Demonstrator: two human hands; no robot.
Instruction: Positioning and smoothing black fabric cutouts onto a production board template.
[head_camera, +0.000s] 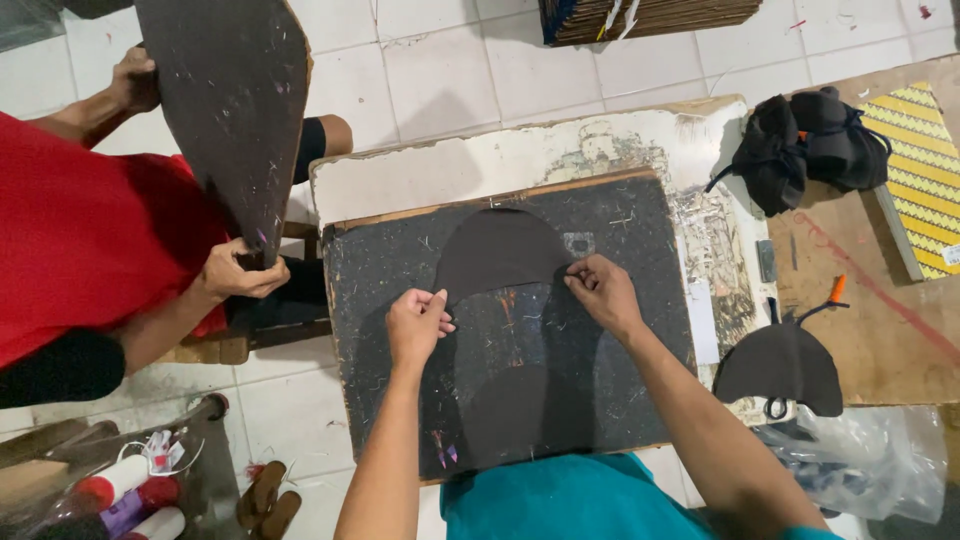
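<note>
Both hands are down on the work from what I can see; left hand (417, 325) pinches the lower-left edge of a dark rounded fabric piece (497, 252), right hand (603, 290) pinches its lower-right edge, fingers closed on the material; the piece lies flat on a black scuffed work board (640, 240) that sits on a worn white table (500, 160), right in the middle of my view. Progress-wise I'd guess it's early on this piece; it looks positioned and smoothed, nothing more that I can see; another similar dark cut piece (780, 365) waits at the right. A co-worker's hand (240, 272) at the left grips a big dark board (235, 100). Containers: a clear plastic bag (880, 460) at lower right, contents too blurry to tell; capped tubes (125, 490) lie at lower left.
</note>
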